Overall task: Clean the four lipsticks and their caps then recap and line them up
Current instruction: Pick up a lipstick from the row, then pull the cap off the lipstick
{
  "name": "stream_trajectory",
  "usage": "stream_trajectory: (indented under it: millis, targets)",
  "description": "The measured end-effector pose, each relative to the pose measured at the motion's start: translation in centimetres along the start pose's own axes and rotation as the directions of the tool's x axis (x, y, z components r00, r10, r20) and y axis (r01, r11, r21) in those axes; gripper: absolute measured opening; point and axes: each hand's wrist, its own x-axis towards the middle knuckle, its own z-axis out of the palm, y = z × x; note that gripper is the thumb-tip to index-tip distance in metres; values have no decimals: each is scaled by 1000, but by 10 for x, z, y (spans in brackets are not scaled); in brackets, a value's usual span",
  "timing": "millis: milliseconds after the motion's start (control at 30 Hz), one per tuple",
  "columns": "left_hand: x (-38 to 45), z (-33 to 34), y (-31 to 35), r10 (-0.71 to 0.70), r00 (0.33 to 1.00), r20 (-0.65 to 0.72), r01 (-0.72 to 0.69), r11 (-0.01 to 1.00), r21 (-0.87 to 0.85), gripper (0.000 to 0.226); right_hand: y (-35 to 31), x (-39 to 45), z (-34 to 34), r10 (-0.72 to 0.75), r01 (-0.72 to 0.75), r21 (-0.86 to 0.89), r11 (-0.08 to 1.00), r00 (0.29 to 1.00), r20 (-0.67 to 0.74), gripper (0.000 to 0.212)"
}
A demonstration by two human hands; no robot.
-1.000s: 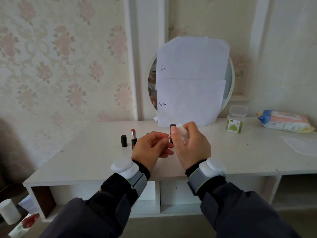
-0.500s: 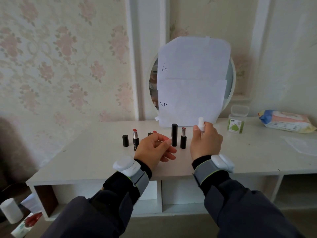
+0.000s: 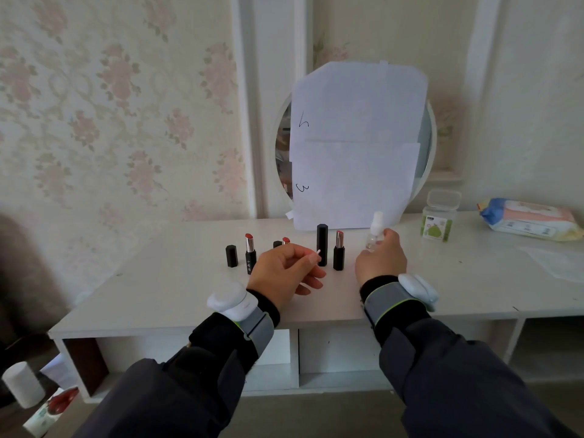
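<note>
Floral wallpaper (image 3: 94, 105) far left of both hands. White dressing table (image 3: 164, 295) beneath them. Left hand (image 3: 281, 273) pinches a cotton swab (image 3: 311, 255); beyond it, lipsticks (image 3: 250, 252) and a loose cap (image 3: 232, 256) stand upright. Between the hands, a capped lipstick (image 3: 322, 245) and an open one. Right hand (image 3: 380, 262) grips a small spray bottle (image 3: 374, 230). Behind, paper-covered round mirror (image 3: 426, 147); right of it, wipes pack (image 3: 527, 220).

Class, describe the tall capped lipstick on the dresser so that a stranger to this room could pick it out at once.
Start at the round mirror covered with white paper. On the white dresser top just below its lower edge stands a row of small black items. The tall capped lipstick is the plain black column; its neighbours are either short black caps or open lipsticks with red tips.
</note>
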Motion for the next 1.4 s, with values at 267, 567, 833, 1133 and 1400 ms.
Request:
stream_trajectory:
  millis: [267,567,833,1133,1400]
  targets:
    - [2,-1,-2,-13,1000,-5,13,1000,-8,13,-2,-4,-3,33,-34,66,997,999,6,51]
    - [2,-2,-3,-17,1000,-3,16,994,-106,7,-10,-23,-8,-199,292,309,905,933,-299,12]
    - [3,-2,-3,31,998,-61,-41,982,-182,3,-17,-51,5,-533,460,364,810,836,130,28]
    - [2,-2,-3,54,990,-128,-78,979,-186,9,-19,-49,6,-473,312,503,806,851,230,18]
    - [0,-3,-11,316,818,-481,-245,948,206,17,-19,-48,3,-366,211,547,810,911,191,20]
